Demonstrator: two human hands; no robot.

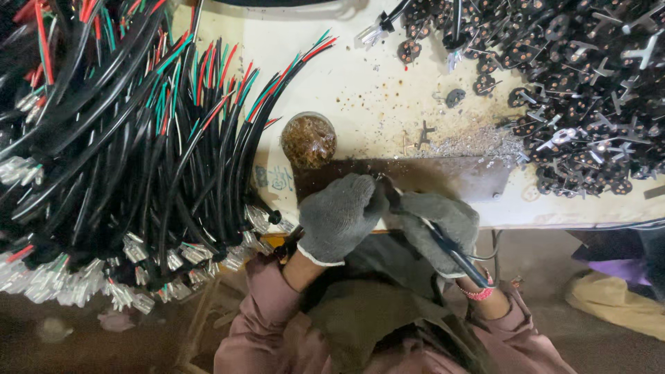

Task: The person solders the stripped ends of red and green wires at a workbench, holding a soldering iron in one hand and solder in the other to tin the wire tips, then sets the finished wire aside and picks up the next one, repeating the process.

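Observation:
Both hands wear grey knit gloves and meet at the near edge of a dark metal plate [457, 176] on the workbench. My left hand [338, 216] is curled closed around something small that stays hidden under the fingers. My right hand [438, 227] grips a thin black rod-like tool [454, 255], its tip pointing toward my left hand's fingertips and its black cord trailing back past the wrist. A pink beaded band sits on the right wrist.
A big bundle of black cables [111, 152] with red, green and white inner wires covers the left. A pile of small black plug parts [568, 90] fills the upper right. A round tin of brown residue [308, 140] stands on the pale stained workbench [367, 83], with metal shavings [478, 142] nearby.

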